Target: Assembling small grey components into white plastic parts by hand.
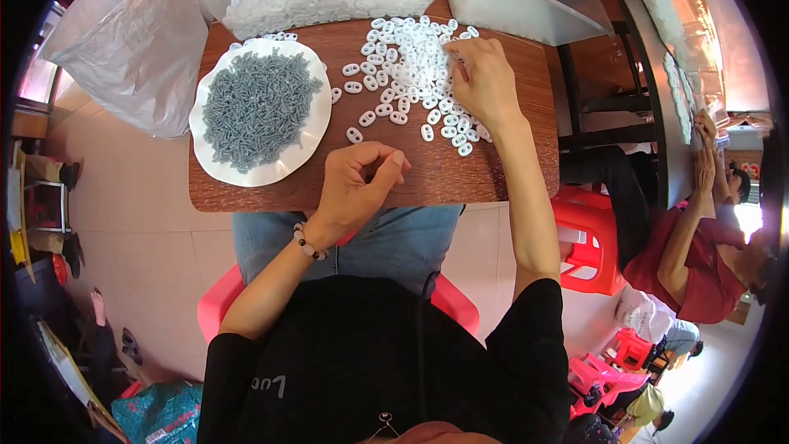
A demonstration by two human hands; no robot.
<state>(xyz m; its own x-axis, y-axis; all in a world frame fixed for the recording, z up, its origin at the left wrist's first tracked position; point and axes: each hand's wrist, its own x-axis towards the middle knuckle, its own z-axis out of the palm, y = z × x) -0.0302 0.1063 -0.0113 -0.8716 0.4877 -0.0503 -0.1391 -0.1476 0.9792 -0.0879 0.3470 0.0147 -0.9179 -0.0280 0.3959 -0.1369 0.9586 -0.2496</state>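
Just left of the right hand point(486, 80) lie loose white 2-hole pieces point(421, 64).

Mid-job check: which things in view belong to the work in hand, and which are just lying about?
Apparently in use:
white two-holed pieces, right hand among them
white plate of grey screw-like pieces, near the left hand
see-through bins behind, holding white pieces
brown table

Apparently just around:
whitish plastic bag, contents unclear
red stool
teal patterned bundle, lower left
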